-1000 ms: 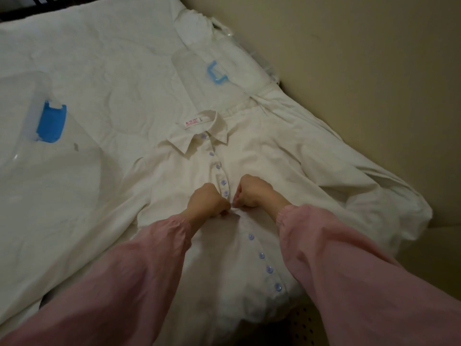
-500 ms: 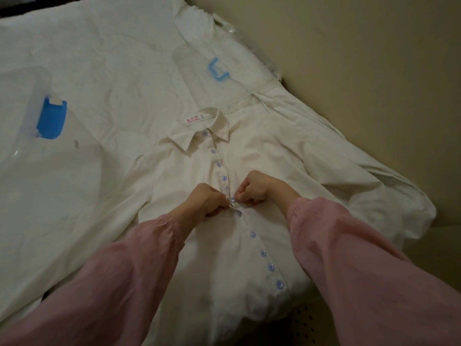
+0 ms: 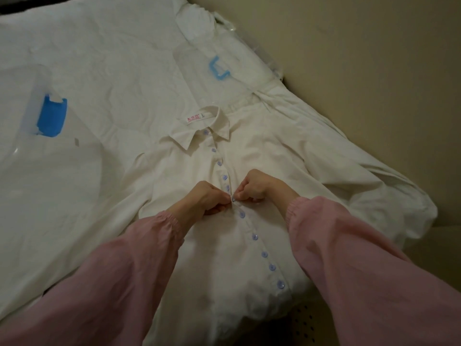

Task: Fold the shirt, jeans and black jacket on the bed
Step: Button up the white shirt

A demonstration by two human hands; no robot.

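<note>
White; judged a soft, limp, light shirt [image 3: 269, 156]; lay front-up at the near edge of the bed [image 3: 112, 71]. Was clamped at the button strip [image 3: 242, 216] by left grip [image 3: 207, 199] and right grip [image 3: 254, 184]; best taken by shoulders [image 3: 287, 151].

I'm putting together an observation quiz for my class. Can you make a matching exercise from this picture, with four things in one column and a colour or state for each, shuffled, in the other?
Column one:
1 shirt
2 sleeves
3 U-shaped plastic piece
4 left hand and right hand

Column two:
A light blue
B pinching the button strip
C white, spread on the bed
D pink

Pairs: 1-C, 2-D, 3-A, 4-B.
</note>
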